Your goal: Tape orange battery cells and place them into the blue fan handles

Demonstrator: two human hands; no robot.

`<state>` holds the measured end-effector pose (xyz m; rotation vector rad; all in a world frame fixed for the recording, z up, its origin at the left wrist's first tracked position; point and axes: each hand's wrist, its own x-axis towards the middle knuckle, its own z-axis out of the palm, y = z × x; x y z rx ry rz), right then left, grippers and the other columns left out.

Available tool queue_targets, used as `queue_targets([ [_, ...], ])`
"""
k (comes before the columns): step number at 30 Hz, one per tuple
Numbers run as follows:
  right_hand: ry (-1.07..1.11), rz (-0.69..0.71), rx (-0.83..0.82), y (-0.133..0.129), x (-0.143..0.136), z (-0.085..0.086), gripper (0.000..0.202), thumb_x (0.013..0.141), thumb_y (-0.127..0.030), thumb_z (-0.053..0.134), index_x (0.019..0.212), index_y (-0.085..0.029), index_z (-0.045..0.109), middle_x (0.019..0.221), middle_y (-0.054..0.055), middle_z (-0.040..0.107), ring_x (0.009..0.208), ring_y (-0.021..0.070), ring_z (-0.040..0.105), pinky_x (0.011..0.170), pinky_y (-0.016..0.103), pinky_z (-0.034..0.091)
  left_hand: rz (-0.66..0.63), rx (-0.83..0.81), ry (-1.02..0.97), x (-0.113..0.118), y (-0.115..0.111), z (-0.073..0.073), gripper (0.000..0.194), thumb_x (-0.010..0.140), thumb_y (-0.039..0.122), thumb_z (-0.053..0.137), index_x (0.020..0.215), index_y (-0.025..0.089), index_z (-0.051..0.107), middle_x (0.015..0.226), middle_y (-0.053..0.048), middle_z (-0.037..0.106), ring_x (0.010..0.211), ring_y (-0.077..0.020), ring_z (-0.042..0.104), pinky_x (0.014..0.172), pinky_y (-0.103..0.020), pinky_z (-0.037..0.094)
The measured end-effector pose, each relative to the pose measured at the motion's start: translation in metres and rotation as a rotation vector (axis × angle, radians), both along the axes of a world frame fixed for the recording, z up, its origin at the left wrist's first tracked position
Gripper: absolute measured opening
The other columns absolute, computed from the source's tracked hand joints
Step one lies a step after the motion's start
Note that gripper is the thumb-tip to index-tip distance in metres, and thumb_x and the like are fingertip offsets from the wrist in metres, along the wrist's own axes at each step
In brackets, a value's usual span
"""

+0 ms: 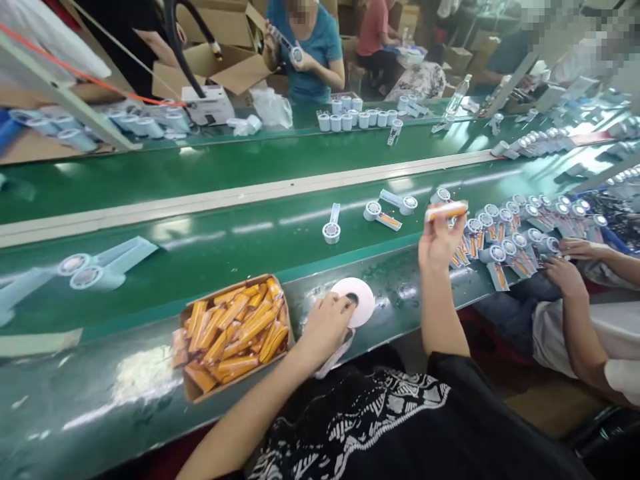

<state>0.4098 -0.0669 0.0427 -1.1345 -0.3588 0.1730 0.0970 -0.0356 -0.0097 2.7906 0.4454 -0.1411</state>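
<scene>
My right hand (440, 243) is raised over the bench edge, its fingers closed round an orange-wrapped battery (454, 209) with a white strip along it. Low on the bench, my left hand (327, 325) grips a flat roll of white tape (364, 303), fingertips at its core. A loose strip hangs below that hand. To its left stands an open cardboard box (196, 393) full of orange batteries (235, 327). Beyond my hands, a few pale blue fan housings (331, 231) lie on the green belt; one housing (387, 219) shows an orange battery in its handle.
Many fan housings (509, 247) crowd the bench at right, near a co-worker's hands (565, 273). A pale divider rail (293, 185) runs along the belt. More housings (83, 270) lie at left. Across the line, a person in a blue top (313, 40) holds a part.
</scene>
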Motion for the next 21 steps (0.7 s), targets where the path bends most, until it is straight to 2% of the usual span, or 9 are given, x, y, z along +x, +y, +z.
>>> queue_targets([
  [2, 0.009, 0.018, -0.041, -0.03, 0.004, -0.025, 0.062, 0.082, -0.041, 0.085, 0.136, -0.032, 0.056, 0.125, 0.007, 0.074, 0.119, 0.0229, 0.076, 0.104, 0.039, 0.064, -0.064, -0.069, 0.147, 0.028, 0.027, 0.015, 0.061, 0.072, 0.022, 0.098, 0.128, 0.026, 0.075, 0.133, -0.01, 0.075, 0.126, -0.0361, 0.066, 0.099, -0.044, 0.059],
  [4, 0.05, -0.031, -0.062, -0.059, -0.006, -0.055, 0.068, 0.074, -0.039, 0.09, 0.132, -0.03, 0.055, 0.11, 0.005, 0.077, 0.106, 0.0237, 0.079, 0.094, 0.041, 0.067, -0.115, -0.121, 0.22, 0.07, 0.05, 0.029, 0.053, 0.069, 0.028, 0.1, 0.117, 0.029, 0.078, 0.126, -0.007, 0.078, 0.121, -0.035, 0.07, 0.094, -0.041, 0.06],
  [7, 0.18, -0.16, -0.098, -0.09, -0.021, -0.088, 0.07, 0.066, -0.038, 0.094, 0.124, -0.027, 0.057, 0.1, 0.004, 0.08, 0.096, 0.0262, 0.081, 0.087, 0.044, 0.069, -0.056, -0.079, 0.197, 0.169, 0.074, 0.04, 0.026, 0.099, 0.046, 0.074, 0.112, 0.024, 0.077, 0.113, -0.012, 0.079, 0.107, -0.0334, 0.076, 0.087, -0.041, 0.059],
  [10, 0.297, -0.226, -0.119, -0.109, -0.025, -0.098, 0.07, 0.063, -0.038, 0.096, 0.122, -0.026, 0.059, 0.099, 0.006, 0.083, 0.094, 0.0291, 0.083, 0.085, 0.045, 0.07, 0.059, 0.018, 0.112, 0.287, 0.09, 0.04, 0.048, 0.115, 0.049, 0.041, 0.128, 0.012, 0.07, 0.122, -0.021, 0.076, 0.112, -0.0329, 0.075, 0.093, -0.043, 0.056],
  [13, 0.303, -0.243, -0.152, -0.124, -0.029, -0.098, 0.065, 0.066, -0.04, 0.096, 0.12, -0.025, 0.065, 0.102, 0.009, 0.085, 0.096, 0.0334, 0.084, 0.085, 0.049, 0.072, 0.104, 0.067, 0.047, 0.372, 0.101, 0.043, 0.06, 0.115, 0.058, 0.041, 0.136, 0.007, 0.064, 0.121, -0.018, 0.075, 0.109, -0.0266, 0.075, 0.096, -0.041, 0.057],
  [15, 0.275, -0.24, -0.192, -0.131, -0.033, -0.102, 0.059, 0.067, -0.04, 0.096, 0.118, -0.025, 0.07, 0.1, 0.009, 0.085, 0.097, 0.0369, 0.084, 0.085, 0.053, 0.073, 0.1, 0.079, 0.036, 0.399, 0.109, 0.044, 0.055, 0.111, 0.06, 0.053, 0.132, 0.011, 0.067, 0.114, -0.012, 0.075, 0.099, -0.0228, 0.074, 0.092, -0.041, 0.06],
  [17, 0.251, -0.229, -0.225, -0.134, -0.035, -0.109, 0.053, 0.067, -0.041, 0.095, 0.114, -0.028, 0.076, 0.099, 0.008, 0.085, 0.097, 0.0396, 0.084, 0.085, 0.056, 0.073, 0.071, 0.08, 0.029, 0.407, 0.119, 0.042, 0.043, 0.108, 0.053, 0.062, 0.123, 0.013, 0.069, 0.108, -0.009, 0.074, 0.091, -0.0206, 0.072, 0.087, -0.04, 0.061],
  [19, 0.231, -0.23, -0.238, -0.137, -0.035, -0.115, 0.046, 0.066, -0.043, 0.095, 0.109, -0.035, 0.078, 0.098, 0.005, 0.086, 0.096, 0.0407, 0.084, 0.084, 0.057, 0.073, 0.026, 0.064, 0.005, 0.399, 0.13, 0.037, 0.036, 0.105, 0.044, 0.066, 0.122, 0.012, 0.069, 0.105, -0.009, 0.074, 0.087, -0.0196, 0.071, 0.083, -0.036, 0.059],
  [21, 0.198, -0.257, -0.244, -0.141, -0.034, -0.117, 0.043, 0.067, -0.045, 0.094, 0.106, -0.042, 0.077, 0.096, 0.002, 0.085, 0.093, 0.0407, 0.084, 0.084, 0.061, 0.071, 0.004, 0.032, -0.023, 0.374, 0.145, 0.033, 0.039, 0.098, 0.037, 0.071, 0.128, 0.012, 0.067, 0.107, -0.011, 0.076, 0.088, -0.0198, 0.071, 0.082, -0.033, 0.057],
])
